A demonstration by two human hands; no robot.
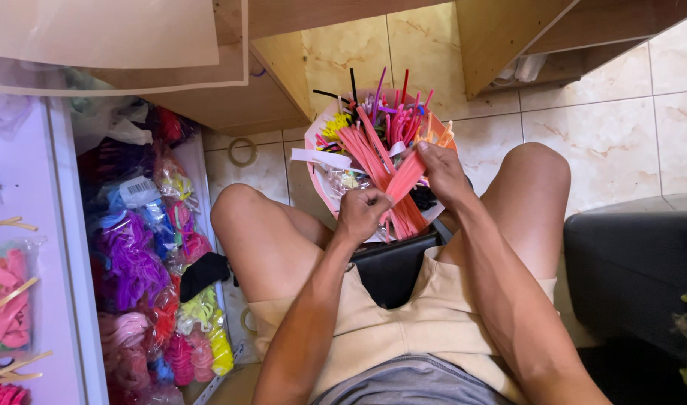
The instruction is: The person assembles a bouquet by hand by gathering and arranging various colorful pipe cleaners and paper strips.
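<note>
A tiled floor (621, 112) is seen below the seated person's knees, where a pink basket (317, 161) of coloured pipe cleaners (392, 116) is set. A bundle of salmon-pink pipe cleaners (403, 184) is gripped in the closed left hand (362, 212) over the basket, while its upper ends are pinched by the right hand (442, 171). Bags of coloured craft material (145, 255) are stacked at the left.

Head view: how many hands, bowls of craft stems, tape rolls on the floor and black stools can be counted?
Hands: 2, the left hand and right hand, both on a pink stem bundle
Bowl of craft stems: 1
Tape rolls on the floor: 1 plainly seen
Black stools: 1
Total: 5
</note>
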